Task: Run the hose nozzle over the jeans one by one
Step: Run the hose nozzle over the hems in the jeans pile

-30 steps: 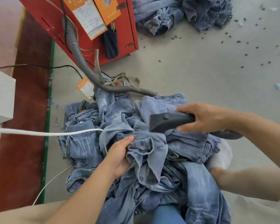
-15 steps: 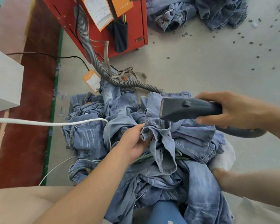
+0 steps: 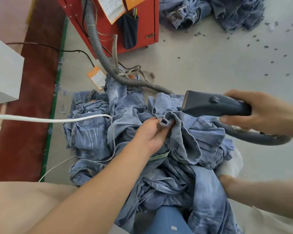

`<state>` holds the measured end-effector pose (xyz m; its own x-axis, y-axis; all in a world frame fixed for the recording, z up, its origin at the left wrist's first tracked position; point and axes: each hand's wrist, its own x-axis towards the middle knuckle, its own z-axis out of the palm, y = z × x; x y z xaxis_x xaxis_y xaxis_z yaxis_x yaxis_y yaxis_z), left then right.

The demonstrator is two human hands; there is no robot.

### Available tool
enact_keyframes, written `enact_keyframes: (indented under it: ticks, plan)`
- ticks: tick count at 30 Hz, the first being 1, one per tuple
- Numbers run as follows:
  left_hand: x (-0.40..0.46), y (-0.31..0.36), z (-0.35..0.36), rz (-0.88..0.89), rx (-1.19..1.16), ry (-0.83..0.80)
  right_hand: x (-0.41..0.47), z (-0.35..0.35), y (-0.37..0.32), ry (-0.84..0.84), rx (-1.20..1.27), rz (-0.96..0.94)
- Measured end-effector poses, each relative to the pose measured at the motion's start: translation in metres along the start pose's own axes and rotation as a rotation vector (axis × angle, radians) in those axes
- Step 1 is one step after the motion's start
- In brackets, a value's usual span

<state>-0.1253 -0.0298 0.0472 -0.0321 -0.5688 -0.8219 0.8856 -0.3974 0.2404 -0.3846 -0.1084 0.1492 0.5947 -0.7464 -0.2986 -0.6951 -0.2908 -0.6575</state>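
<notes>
The jeans [image 3: 184, 157] lay heaped on the floor [image 3: 210, 68] before the person. The left hand [image 3: 152, 134] pinched 1 rolled hem; the right hand [image 3: 260, 112], held apart, gripped the hose nozzle [image 3: 213, 103] just above it. Beyond stood a red machine [image 3: 142, 19].

Jeans [image 3: 184, 146] faded denim; nozzle [image 3: 210, 103] matt plastic; hose [image 3: 98, 48] ribbed

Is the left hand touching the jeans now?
Touching. The head view shows the left hand pinching a fold of the jeans.
</notes>
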Motion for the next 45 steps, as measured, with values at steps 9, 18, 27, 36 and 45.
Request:
enact_keyframes:
  ticks: [9,18,27,36,45]
  plan:
    - [0.025,-0.011,-0.004,0.372,1.069,-0.108,-0.001,0.005,0.023,0.192,0.079,0.101]
    - [0.041,-0.004,-0.006,0.431,1.056,0.032,0.003,0.004,0.026,0.014,0.065,0.113]
    - [0.029,0.002,-0.01,0.041,0.607,-0.09,0.023,0.043,0.031,0.034,-0.154,0.184]
    - [0.008,0.004,-0.029,0.222,0.818,-0.361,0.006,-0.001,0.028,0.332,0.103,0.187]
    - [0.011,-0.006,-0.043,0.39,0.954,-0.331,0.007,0.009,0.024,0.229,0.057,0.181]
